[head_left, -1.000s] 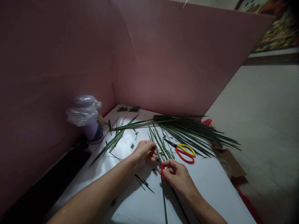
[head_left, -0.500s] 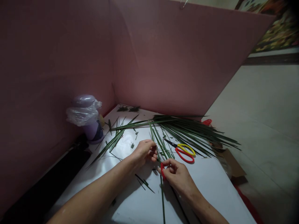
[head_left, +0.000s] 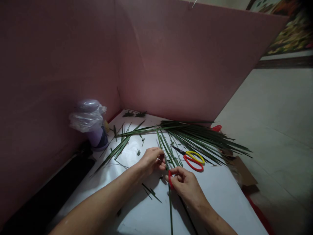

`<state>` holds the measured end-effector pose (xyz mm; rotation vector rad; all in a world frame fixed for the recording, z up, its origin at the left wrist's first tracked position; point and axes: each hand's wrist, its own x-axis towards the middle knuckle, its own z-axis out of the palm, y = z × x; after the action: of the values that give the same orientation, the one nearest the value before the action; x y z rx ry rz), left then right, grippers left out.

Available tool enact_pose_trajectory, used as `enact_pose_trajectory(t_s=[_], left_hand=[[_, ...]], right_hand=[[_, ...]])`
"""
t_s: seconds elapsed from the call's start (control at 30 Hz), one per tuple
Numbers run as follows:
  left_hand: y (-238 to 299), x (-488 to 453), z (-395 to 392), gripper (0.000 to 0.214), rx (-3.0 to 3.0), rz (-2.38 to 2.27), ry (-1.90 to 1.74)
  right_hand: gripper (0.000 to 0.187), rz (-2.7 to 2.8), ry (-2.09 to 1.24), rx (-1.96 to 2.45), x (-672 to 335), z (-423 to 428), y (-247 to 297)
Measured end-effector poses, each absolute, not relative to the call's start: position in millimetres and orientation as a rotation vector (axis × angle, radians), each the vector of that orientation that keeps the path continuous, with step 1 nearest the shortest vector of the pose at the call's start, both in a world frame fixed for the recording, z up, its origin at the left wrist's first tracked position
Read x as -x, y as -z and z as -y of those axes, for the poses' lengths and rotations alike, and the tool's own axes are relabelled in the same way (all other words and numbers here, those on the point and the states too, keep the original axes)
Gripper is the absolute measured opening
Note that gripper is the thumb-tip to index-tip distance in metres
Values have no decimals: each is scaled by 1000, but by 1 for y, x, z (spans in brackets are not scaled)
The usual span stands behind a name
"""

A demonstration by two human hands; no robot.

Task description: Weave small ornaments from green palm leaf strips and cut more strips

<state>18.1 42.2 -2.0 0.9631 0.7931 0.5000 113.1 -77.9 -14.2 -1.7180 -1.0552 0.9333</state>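
My left hand point(head_left: 152, 160) is closed in a pinch on a long green leaf strip point(head_left: 169, 202) that runs toward me across the white table point(head_left: 220, 192). My right hand point(head_left: 184, 183) is curled round a small red tool point(head_left: 169, 179), pressed against the same strip just below the left hand's pinch. The two hands almost touch. Red and yellow scissors point(head_left: 193, 158) lie on the table just beyond my right hand.
A fan of long green leaves point(head_left: 200, 135) covers the far side of the table, with short cut scraps point(head_left: 151, 192) scattered about. A purple container wrapped in plastic point(head_left: 91, 122) stands at the left by the pink partition point(head_left: 171, 65). A cardboard box point(head_left: 242, 169) sits off the right edge.
The leaf strip has shifted slightly between my fingers and its near end has swung a little to the left. Both hands stay in nearly the same place.
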Motion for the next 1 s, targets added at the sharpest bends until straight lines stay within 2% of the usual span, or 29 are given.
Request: enact_pose_trajectory(t_s=[1.0], left_hand=[[2,-18,-39,3,-993,-738,-498]], right_hand=[[19,1030,-875,1732,-116,76,12]])
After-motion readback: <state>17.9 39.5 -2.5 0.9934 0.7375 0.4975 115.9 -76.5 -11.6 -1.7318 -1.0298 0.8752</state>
